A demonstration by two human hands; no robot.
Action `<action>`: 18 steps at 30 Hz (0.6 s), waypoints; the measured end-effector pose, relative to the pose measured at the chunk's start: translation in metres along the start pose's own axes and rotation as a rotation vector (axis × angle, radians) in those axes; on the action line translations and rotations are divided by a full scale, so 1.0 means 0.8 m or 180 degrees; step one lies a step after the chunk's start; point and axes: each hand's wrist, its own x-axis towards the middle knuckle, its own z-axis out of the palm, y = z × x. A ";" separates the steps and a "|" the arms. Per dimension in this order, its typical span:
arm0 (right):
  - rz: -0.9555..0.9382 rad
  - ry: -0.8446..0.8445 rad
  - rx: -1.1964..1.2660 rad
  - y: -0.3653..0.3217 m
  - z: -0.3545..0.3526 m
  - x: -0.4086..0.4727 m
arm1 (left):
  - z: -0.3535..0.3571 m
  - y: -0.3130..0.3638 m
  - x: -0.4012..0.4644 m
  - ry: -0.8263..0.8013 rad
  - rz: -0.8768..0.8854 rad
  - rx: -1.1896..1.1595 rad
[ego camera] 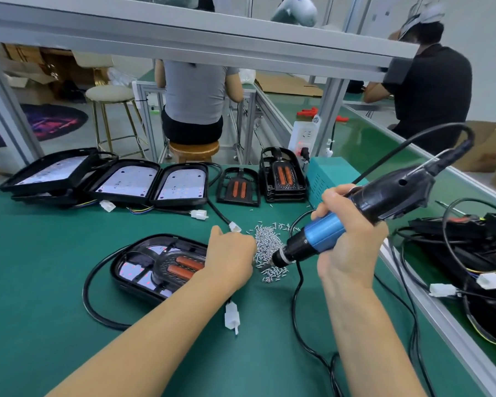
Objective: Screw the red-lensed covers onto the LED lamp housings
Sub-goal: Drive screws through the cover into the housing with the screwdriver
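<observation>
A black lamp housing (138, 267) lies on the green mat near me with a red-lensed cover (181, 266) laid in it. My left hand (231, 257) reaches over its right end into a pile of small silver screws (267, 242), fingers curled down; what it holds is hidden. My right hand (347, 245) grips a blue-and-black electric screwdriver (324, 232), its tip lowered at the screw pile. Three open housings (126, 181) with white LED boards sit at the back left. A single cover (236, 187) and a stack of covers (282, 177) stand behind the screws.
A teal power box (331, 174) and a white socket strip (304, 137) stand at the back right. Finished lamps with tangled cables (470, 247) lie at the right edge. The screwdriver's cord (298, 310) loops across the mat. Two people sit at benches beyond.
</observation>
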 end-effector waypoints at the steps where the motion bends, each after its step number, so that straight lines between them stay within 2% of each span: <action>1: 0.0004 0.0003 -0.0005 0.000 0.000 0.000 | 0.001 0.000 0.000 0.0002 -0.0033 0.0012; 7: -0.0061 0.0049 -0.0033 -0.006 0.000 0.001 | 0.005 0.004 -0.001 0.0005 0.0025 0.0232; 9: -0.0034 0.0079 0.0020 -0.009 0.000 0.001 | 0.002 0.004 -0.004 0.0060 0.0114 0.0054; 11: 0.0076 0.0099 0.0126 -0.014 0.000 0.004 | -0.007 -0.005 -0.007 0.0268 0.0103 -0.0698; 13: 0.0242 0.0108 0.0345 -0.020 0.001 0.007 | -0.021 -0.023 -0.014 0.0492 -0.0017 -0.1920; 18: 0.0504 0.0074 0.1016 -0.028 0.013 0.006 | -0.035 -0.067 -0.057 0.0423 -0.0289 -0.4352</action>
